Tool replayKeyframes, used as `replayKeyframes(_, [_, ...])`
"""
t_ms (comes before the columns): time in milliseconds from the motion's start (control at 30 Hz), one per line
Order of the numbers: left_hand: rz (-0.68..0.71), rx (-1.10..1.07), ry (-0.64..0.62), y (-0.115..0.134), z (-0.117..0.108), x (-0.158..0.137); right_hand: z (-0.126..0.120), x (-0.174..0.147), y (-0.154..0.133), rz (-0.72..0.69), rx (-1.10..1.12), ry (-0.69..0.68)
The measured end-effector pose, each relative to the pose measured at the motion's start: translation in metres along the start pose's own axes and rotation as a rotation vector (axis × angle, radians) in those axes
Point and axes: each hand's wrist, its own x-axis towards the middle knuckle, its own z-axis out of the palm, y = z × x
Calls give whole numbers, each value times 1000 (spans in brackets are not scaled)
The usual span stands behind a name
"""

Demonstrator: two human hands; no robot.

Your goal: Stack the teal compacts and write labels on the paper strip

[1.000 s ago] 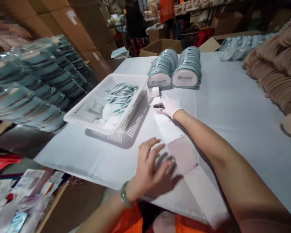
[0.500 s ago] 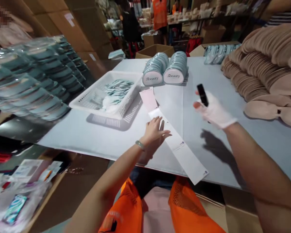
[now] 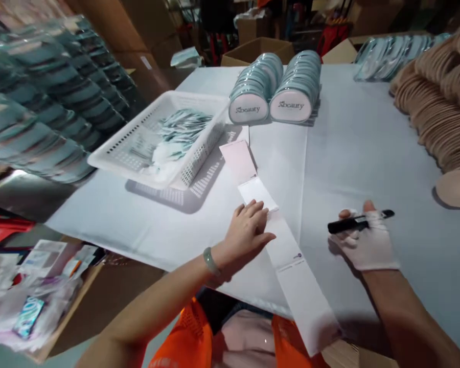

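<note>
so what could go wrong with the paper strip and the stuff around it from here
The paper strip runs past the near edge of the table, so it might slip or crease there, even with the left hand at it.

The right hand holds a black tool low over the table, which could perhaps scuff or mark it.

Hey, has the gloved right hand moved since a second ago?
Yes: judged against the white basket, the gloved right hand is now farther right and nearer the person's body.
</note>
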Motion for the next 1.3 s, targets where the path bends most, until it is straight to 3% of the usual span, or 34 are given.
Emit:
replayKeyframes(100, [-92, -235, 79, 0, -5, -2, 4, 3, 11, 100, 166, 31])
replayKeyframes(233, [-216, -525, 97, -20, -46, 37, 12, 3, 17, 108, 243, 4])
replayKeyframes(367, [-329, -229, 254, -59, -89, 103, 14, 3, 12, 141, 317, 34])
replayKeyframes(500, [-383, -83, 356, -76, -90, 131, 11, 5, 12, 154, 245, -11])
replayKeyframes(600, [-248, 38, 449, -59, -74, 101, 10, 4, 18, 117, 90, -100])
replayKeyframes(667, [-110, -53, 440, -35, -62, 60, 12, -3, 23, 26, -7, -156])
replayKeyframes(767, [65, -397, 223, 9, -47, -10, 22, -28, 31, -94, -182, -263])
replayKeyframes(900, [137, -557, -58, 55, -33, -75, 38, -73, 46, -202, -490, -387])
replayKeyframes(1067, [42, -635, -294, 68, -24, -110, 51, -105, 76, -342, -555, -308])
replayKeyframes(1200, [16, -734, -326, 66, -24, -120, 67, -120, 102, -426, -490, -157])
replayKeyframes(1300, [3, -970, -367, 67, -28, -125, 74, -126, 100, -376, -410, -129])
